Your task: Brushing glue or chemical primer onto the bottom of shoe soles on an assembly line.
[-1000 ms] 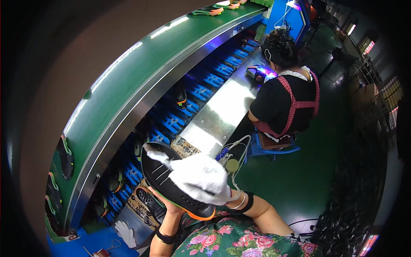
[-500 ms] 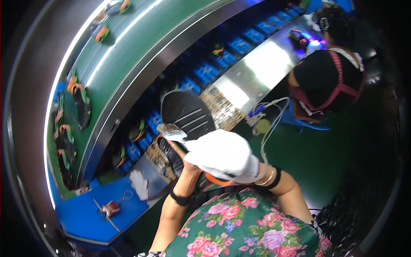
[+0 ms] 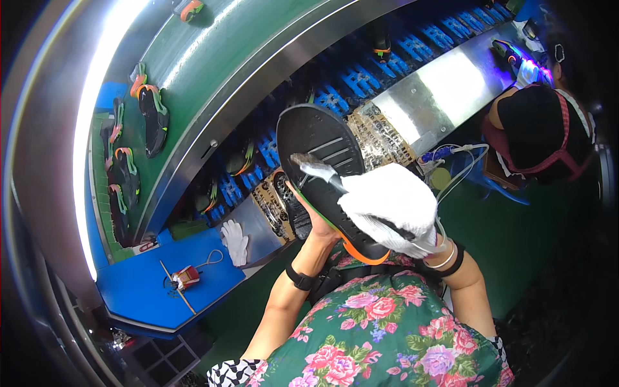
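Observation:
In front of me a black shoe sole (image 3: 313,132) with an orange and green rim is tilted, its inner face toward me. My bare left hand (image 3: 322,226) is closed on its left edge from beneath. A white knit glove covers my right hand (image 3: 393,206), which grips a brush (image 3: 314,169) whose bristles lie over the middle of the sole; whether they touch it I cannot tell. Most of the brush's handle is hidden by the glove. Beyond my left hand, another black sole (image 3: 293,205) rests on the bench.
A metal bench (image 3: 445,84) with cardboard patches runs alongside blue racks (image 3: 361,80) bearing several shoe parts. Shoes lie on the green conveyor belt (image 3: 193,84). A blue table (image 3: 138,284) at left holds a small red object (image 3: 187,277) and a white glove (image 3: 235,243). A co-worker (image 3: 532,132) sits at right.
The brush has moved from the sole's left edge to over its middle. More of the sole's orange rim shows. My view has shifted, so the surroundings sit farther right.

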Motion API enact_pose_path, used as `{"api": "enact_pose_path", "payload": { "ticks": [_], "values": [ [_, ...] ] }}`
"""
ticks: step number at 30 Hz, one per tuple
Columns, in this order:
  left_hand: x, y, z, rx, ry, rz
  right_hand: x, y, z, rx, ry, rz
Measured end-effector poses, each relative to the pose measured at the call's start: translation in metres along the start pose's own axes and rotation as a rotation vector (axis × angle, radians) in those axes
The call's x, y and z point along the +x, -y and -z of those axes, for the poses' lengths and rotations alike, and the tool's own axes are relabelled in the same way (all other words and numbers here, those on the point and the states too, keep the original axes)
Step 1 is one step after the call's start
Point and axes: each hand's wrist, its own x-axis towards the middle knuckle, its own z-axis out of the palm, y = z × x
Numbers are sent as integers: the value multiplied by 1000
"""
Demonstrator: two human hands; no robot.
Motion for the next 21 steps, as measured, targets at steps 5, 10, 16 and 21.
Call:
{"api": "enact_pose_path", "payload": {
  "ticks": [5,10,16,21],
  "values": [
    [7,-5,4,419,-202,91,1,4,-13,11,97,52],
    [16,-5,-34,179,-116,71,-3,-8,-16,0,35,-8],
    [30,-15,-44,404,-29,118,-11,-9,-19,158,108,-22],
    [38,-8,-69,516,-163,147,-19,-7,-22,-36,171,56]
  ]
}}
